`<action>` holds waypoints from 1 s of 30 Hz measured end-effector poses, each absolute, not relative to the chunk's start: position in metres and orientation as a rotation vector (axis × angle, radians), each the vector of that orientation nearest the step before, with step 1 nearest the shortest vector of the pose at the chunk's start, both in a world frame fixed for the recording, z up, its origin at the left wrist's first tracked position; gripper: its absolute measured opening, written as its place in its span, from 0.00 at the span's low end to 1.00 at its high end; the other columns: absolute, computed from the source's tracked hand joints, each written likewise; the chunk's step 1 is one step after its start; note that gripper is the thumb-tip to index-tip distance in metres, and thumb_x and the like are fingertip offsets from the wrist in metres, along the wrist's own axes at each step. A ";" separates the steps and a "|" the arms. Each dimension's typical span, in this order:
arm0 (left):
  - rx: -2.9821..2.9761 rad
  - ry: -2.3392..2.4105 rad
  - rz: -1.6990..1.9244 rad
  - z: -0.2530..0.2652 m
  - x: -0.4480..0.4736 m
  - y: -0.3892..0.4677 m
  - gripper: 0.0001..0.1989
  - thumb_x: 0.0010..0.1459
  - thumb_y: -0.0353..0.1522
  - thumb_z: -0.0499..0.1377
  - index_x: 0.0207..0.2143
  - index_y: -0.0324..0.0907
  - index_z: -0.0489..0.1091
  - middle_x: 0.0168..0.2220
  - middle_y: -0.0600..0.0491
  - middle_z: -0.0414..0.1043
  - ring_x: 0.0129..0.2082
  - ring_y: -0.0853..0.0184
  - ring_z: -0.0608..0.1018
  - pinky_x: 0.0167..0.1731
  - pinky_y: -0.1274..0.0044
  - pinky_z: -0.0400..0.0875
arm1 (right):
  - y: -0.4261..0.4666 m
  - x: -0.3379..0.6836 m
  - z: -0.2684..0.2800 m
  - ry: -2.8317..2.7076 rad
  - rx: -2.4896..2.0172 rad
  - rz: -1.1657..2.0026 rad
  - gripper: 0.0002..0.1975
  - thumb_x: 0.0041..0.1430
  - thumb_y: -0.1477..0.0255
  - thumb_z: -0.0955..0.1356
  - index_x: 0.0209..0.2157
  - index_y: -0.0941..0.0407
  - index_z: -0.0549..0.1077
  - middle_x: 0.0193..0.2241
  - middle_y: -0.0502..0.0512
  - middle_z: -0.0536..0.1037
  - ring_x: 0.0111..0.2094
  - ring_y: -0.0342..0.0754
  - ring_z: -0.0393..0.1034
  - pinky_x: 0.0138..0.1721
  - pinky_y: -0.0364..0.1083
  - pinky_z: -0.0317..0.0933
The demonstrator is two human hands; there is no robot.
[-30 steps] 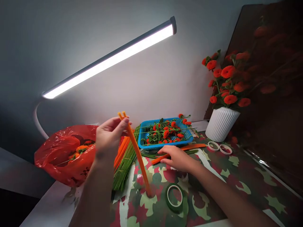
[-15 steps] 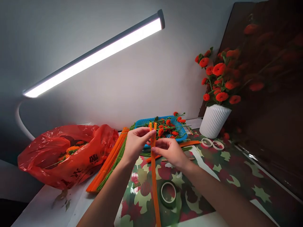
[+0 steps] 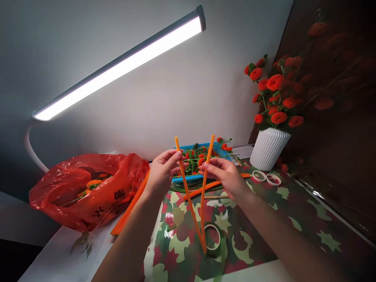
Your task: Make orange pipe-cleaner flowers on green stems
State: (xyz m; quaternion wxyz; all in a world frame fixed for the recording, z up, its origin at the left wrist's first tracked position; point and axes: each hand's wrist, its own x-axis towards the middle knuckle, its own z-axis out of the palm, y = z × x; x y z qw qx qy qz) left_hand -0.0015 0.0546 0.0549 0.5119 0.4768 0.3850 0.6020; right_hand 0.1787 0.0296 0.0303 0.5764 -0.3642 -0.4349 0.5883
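Observation:
A long orange pipe cleaner [image 3: 203, 201] is bent into a narrow V, its fold pointing down above the table. My left hand [image 3: 163, 170] pinches its left strand below the tip, between thumb and fingers. On the other strand my right hand [image 3: 228, 177] keeps a similar pinch. Both tips stick up above my fingers and stand apart. Behind the fold lies a roll of green tape [image 3: 219, 238] with a pale core. Past my hands, more orange pipe cleaners [image 3: 195, 193] rest on the camouflage-patterned mat [image 3: 182, 213].
A blue basket [image 3: 188, 179] behind my hands contains red flowers on green stems. At left sit a red plastic bag [image 3: 70, 211] and an orange bundle [image 3: 126, 217]. A white vase [image 3: 270, 149] of red flowers and two pale rings [image 3: 273, 184] are right. A lamp [image 3: 123, 70] hangs above.
My hands have moved apart, spreading the two strands from side by side into a V. The fold has come up into view, and my right hand has risen slightly.

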 end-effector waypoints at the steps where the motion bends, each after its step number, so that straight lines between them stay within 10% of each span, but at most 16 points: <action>1: 1.120 0.914 1.510 0.062 -0.009 0.054 0.15 0.41 0.36 0.70 0.31 0.38 0.74 0.23 0.56 0.73 0.19 0.73 0.76 0.20 0.83 0.72 | 0.029 0.186 0.037 -1.008 -0.824 1.347 0.17 0.41 0.61 0.77 0.28 0.57 0.73 0.27 0.51 0.80 0.29 0.47 0.77 0.39 0.49 0.72; 11: 0.996 1.071 2.083 0.106 -0.092 0.044 0.04 0.46 0.32 0.68 0.25 0.43 0.76 0.19 0.58 0.72 0.17 0.74 0.71 0.13 0.81 0.68 | 0.027 0.272 0.081 -1.042 -0.797 0.741 0.08 0.50 0.66 0.74 0.29 0.54 0.75 0.25 0.48 0.76 0.22 0.39 0.70 0.27 0.42 0.68; 30: 1.709 1.138 1.296 0.064 0.000 0.037 0.11 0.51 0.34 0.63 0.37 0.39 0.76 0.27 0.55 0.71 0.21 0.75 0.68 0.17 0.83 0.63 | 0.028 0.195 0.039 -1.641 -1.111 0.674 0.09 0.59 0.68 0.65 0.28 0.57 0.73 0.20 0.47 0.68 0.22 0.41 0.59 0.24 0.40 0.54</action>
